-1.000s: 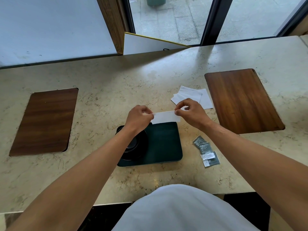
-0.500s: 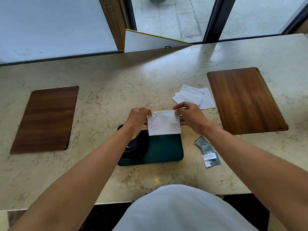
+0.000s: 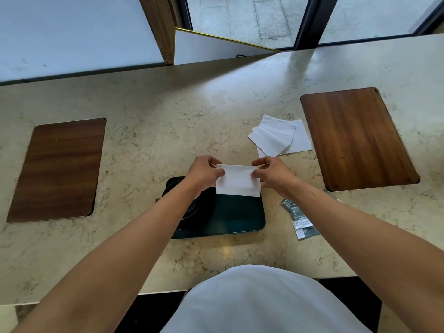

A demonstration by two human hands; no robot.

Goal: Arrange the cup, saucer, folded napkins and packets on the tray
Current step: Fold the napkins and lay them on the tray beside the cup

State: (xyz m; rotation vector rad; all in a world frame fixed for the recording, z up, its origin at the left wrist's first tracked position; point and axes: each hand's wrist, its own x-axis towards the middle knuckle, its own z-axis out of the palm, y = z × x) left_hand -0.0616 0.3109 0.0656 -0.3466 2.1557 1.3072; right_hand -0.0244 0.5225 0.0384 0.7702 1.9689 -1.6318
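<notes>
A dark green tray lies on the marble counter in front of me. On its left half a dark cup stands on a dark saucer, mostly hidden by my left forearm. My left hand and my right hand each pinch a top corner of a white folded napkin, which hangs over the tray's far edge. More white napkins lie fanned on the counter to the far right. Several grey packets lie just right of the tray.
Two wooden inlays are set in the counter, one at the left and one at the right. A white panel with a gold edge leans behind the counter. Beyond it are windows.
A second ago the napkin showed as a thin strip between my hands. It has since opened downward into a wide rectangle over the tray's far edge. My hands stay close together.
</notes>
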